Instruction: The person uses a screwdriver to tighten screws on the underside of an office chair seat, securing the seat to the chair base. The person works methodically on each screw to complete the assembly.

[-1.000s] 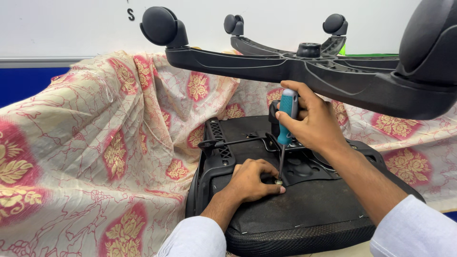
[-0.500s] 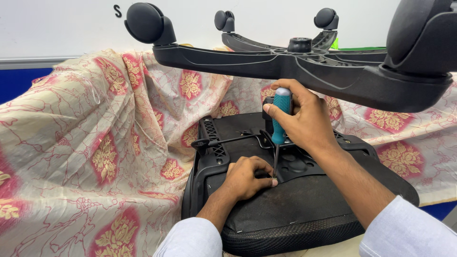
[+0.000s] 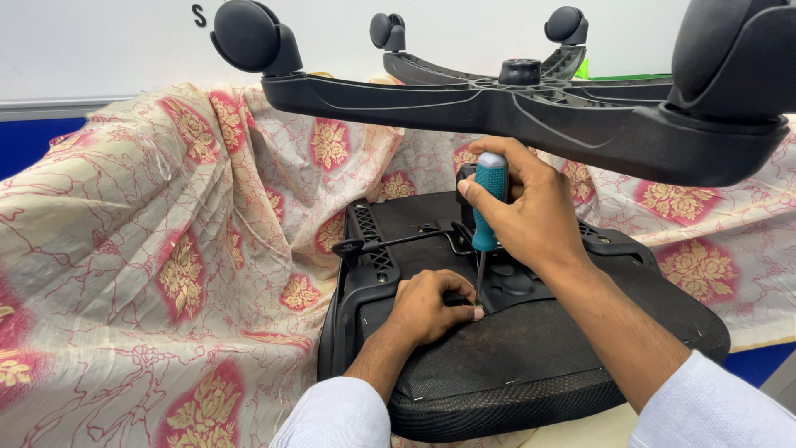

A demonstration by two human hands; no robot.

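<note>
- Behind the work we note a plain white wall (image 3: 108, 50) with a blue band (image 3: 33, 137) below it at the left.
- Cream cloth with red floral patterns (image 3: 166, 249): draped in folds over the whole work surface, under and behind the chair parts, apparently as padding for them.
- Upturned office chair seat (image 3: 531, 365): lying underside up on the cloth, mesh edge toward us, so its black mechanism plate (image 3: 514, 282) faces upward within reach.
- Five-star wheeled base (image 3: 514, 104): black, casters up, spanning above the seat.
- Thin black lever (image 3: 390, 242): running leftward from the mechanism.
- Right hand (image 3: 539, 216): closed around the teal handle of a screwdriver (image 3: 487, 207), held nearly upright, tip down at the plate.
- Left hand (image 3: 431, 307): curled on the seat underside, fingertips pinched at the screwdriver tip, seemingly steadying it; whatever it pinches is too small to tell.
- White sleeves cover both forearms.
</note>
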